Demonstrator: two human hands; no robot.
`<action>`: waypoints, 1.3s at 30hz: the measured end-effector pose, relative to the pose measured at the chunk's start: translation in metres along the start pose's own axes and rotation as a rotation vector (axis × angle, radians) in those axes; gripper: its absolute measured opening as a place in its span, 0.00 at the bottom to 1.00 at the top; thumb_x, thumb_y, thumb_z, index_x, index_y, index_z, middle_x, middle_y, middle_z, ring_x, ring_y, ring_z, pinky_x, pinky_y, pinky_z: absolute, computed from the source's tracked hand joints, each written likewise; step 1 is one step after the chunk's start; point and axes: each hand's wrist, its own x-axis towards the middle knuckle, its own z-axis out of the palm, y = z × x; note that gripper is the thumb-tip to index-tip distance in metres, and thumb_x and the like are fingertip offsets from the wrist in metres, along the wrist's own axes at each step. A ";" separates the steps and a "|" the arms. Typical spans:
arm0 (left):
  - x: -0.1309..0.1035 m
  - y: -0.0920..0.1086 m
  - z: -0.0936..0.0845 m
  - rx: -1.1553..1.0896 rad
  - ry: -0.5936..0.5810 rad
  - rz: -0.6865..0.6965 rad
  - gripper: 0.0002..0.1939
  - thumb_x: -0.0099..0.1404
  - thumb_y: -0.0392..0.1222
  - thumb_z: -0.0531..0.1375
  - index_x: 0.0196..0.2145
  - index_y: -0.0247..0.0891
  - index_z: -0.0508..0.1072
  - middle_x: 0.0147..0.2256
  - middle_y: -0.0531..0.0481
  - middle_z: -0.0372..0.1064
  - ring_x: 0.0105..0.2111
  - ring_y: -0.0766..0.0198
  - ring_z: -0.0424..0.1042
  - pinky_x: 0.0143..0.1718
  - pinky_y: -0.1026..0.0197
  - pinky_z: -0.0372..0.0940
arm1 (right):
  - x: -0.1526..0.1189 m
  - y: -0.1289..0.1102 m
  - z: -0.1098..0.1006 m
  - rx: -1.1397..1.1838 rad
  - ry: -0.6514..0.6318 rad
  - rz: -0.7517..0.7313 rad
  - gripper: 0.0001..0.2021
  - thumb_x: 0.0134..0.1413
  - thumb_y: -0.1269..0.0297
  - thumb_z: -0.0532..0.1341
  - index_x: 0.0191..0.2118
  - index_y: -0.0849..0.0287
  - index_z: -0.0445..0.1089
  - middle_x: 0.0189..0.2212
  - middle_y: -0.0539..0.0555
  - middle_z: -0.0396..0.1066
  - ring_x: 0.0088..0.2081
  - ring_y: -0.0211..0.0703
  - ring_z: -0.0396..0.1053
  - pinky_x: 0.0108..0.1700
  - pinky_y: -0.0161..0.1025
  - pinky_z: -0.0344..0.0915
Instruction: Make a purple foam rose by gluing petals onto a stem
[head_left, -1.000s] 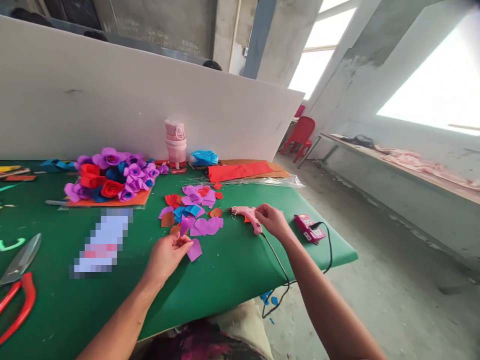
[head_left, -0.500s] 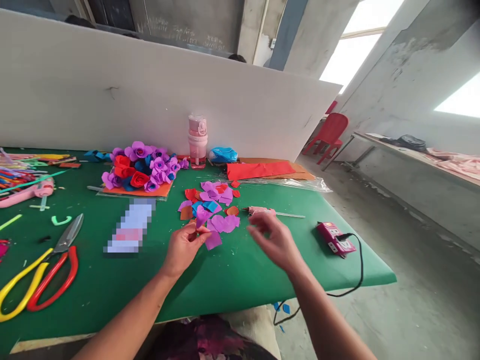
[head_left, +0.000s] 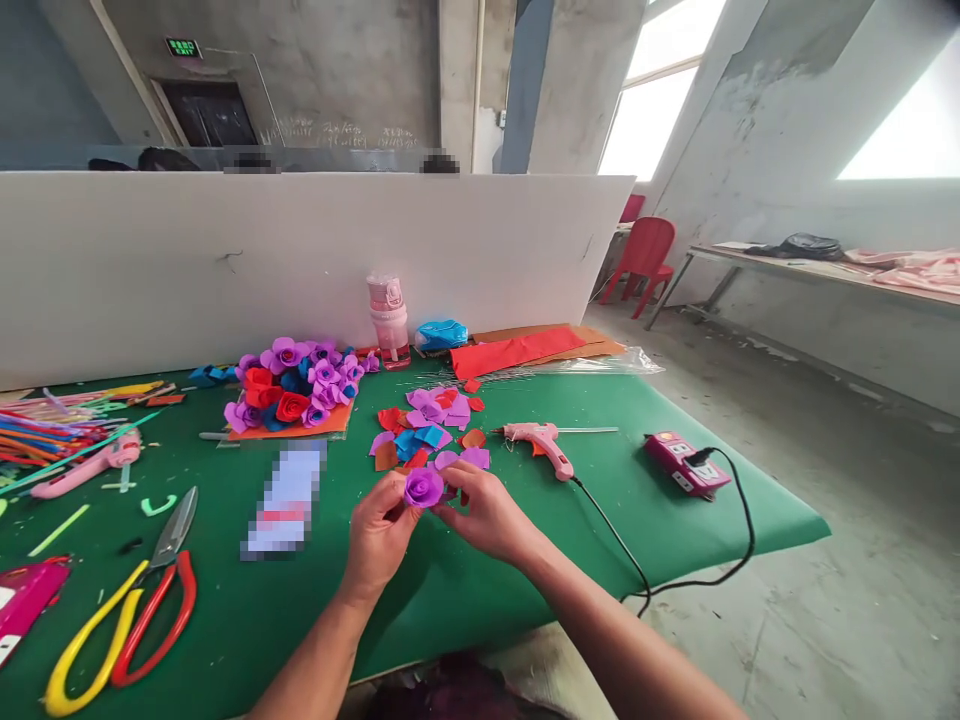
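Observation:
My left hand [head_left: 381, 525] is closed, pinching a purple paper flower [head_left: 424, 487] whose curled centre faces up. At the flower's right edge, the thumb and fingers of my right hand [head_left: 484, 508] close on its petals; the exact fingertip contact is partly hidden. Just beyond both hands lies a loose pile of cut paper petals [head_left: 431, 410] in purple, red, blue and brown. A pink hot glue gun [head_left: 544, 440] rests on the green table, right of the pile, with a clear glue stick out of its back.
Finished paper flowers [head_left: 296, 385] stand at the back left near a pink bottle [head_left: 389, 325]. Scissors [head_left: 169, 550] and a second glue gun [head_left: 90, 468] lie left. A magenta power strip [head_left: 686, 465] with a black cable sits right. A white board [head_left: 300, 260] rises behind.
My right hand has moved left from beside the glue gun to the flower in my left hand. The flower now shows its centre upward. The camera view has shifted.

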 end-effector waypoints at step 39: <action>0.024 -0.003 0.009 -0.050 -0.192 -0.497 0.12 0.46 0.49 0.65 0.21 0.37 0.73 0.23 0.51 0.73 0.27 0.62 0.70 0.31 0.63 0.63 | -0.041 0.100 -0.140 -0.220 0.066 0.704 0.19 0.47 0.48 0.60 0.30 0.62 0.71 0.23 0.51 0.72 0.25 0.37 0.64 0.26 0.32 0.55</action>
